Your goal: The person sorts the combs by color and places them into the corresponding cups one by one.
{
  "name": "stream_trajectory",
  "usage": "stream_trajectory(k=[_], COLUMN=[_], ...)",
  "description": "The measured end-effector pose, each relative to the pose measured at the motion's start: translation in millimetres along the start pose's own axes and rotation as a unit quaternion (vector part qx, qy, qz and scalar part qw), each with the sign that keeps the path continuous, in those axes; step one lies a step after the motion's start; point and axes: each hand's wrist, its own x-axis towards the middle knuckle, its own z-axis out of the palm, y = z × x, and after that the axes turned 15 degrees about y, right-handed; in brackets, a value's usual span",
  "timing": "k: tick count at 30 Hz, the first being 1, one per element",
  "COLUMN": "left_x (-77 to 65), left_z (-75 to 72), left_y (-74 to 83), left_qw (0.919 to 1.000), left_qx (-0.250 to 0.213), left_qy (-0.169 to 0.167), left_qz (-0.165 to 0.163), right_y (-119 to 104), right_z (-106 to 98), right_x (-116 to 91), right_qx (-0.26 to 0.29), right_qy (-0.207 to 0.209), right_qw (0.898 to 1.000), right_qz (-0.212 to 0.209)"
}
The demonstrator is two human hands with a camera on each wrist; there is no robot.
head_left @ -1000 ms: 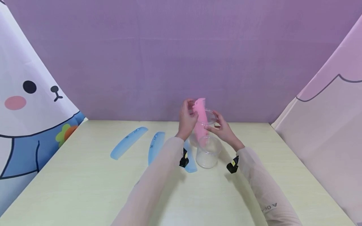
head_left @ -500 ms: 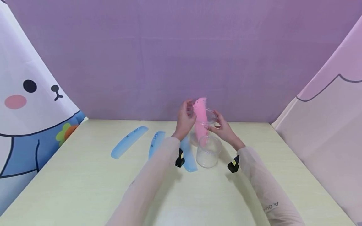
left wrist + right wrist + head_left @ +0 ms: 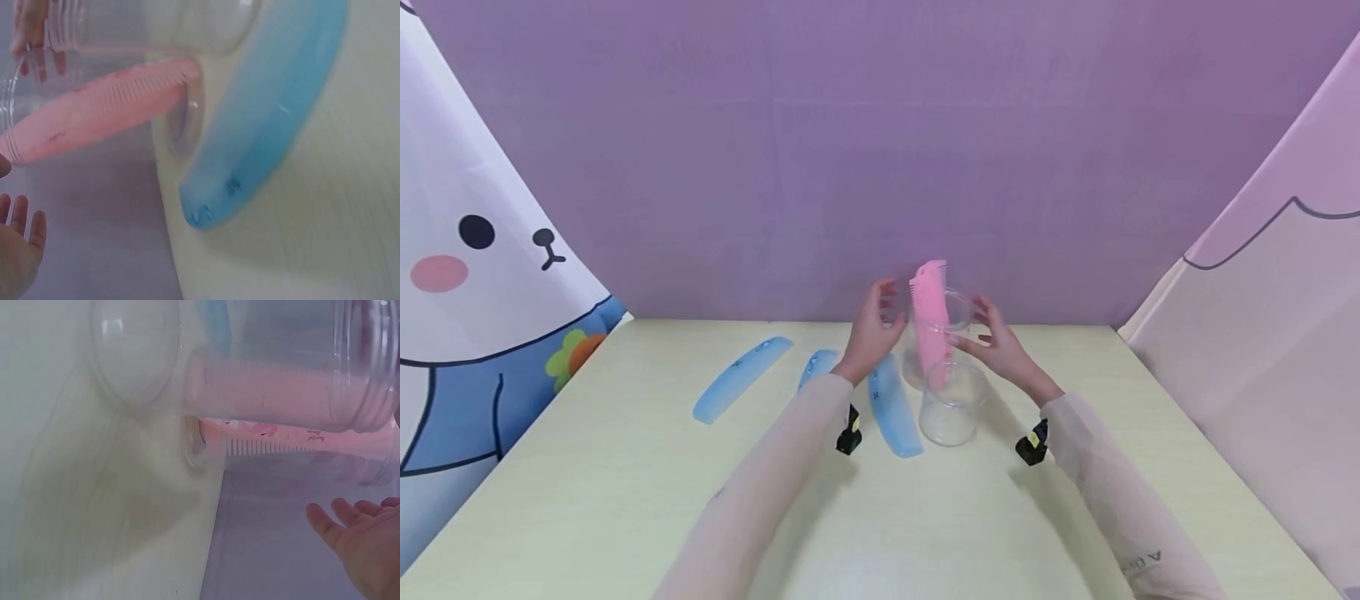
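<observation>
Left hand (image 3: 875, 332) withdrawn, pink comb (image 3: 932, 304) lettering (image 3: 315, 435) blurred

Clock centred on the rear clear plastic cylindrical jar (image 3: 958, 317) on the pale wood-look counter (image 3: 625, 483). Pink plastic comb(s) (image 3: 931, 312) on end inside, count unclear, top above rim. Left hand (image 3: 874, 332) at 9, fingers spread, apart from comb. Right hand (image 3: 1002, 350) at 3, fingers loosely curved near jar, contact unclear. Front clear plastic jar (image 3: 950, 418) upright at 6. Curved translucent blue plastic combs flat: nearest (image 3: 895, 408) at 7, other two (image 3: 742, 379) between 8 and 9, middle one partly behind left arm.
</observation>
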Motion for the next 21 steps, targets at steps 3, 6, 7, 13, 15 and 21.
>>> stream_trajectory(k=[3,6,7,13,15,21], left_x=[-2.6,-4.8,-5.6,-11.2,-13.4,-21.9], left_z=[-5.9,-10.9,-12.1,-16.8,-17.7,-19.0], left_y=[-6.8,-12.8,-14.8,-23.8,-26.3,-32.7], left_qw=[0.9997,0.9992,0.9987,0.9914,0.9880,0.9758], left_qx=[0.015,0.033,0.042,0.113,0.133,0.179], left_qy=[-0.016,-0.025,-0.028,-0.065,-0.078,-0.111], left_qz=[-0.007,-0.002,-0.001,-0.013,-0.016,-0.059], right_y=[-14,-19,-19,5,15,24], right_z=[-5,-9,-11,-14,-14,-15], right_x=[-10,-17,-19,-25,-27,-41], right_qx=[0.005,0.001,-0.001,0.008,0.015,0.021], right_qy=[0.004,0.007,0.007,-0.002,-0.007,-0.029], right_qw=[1.000,1.000,1.000,1.000,0.999,0.998], right_qz=[-0.004,-0.010,-0.013,-0.027,-0.032,-0.048])
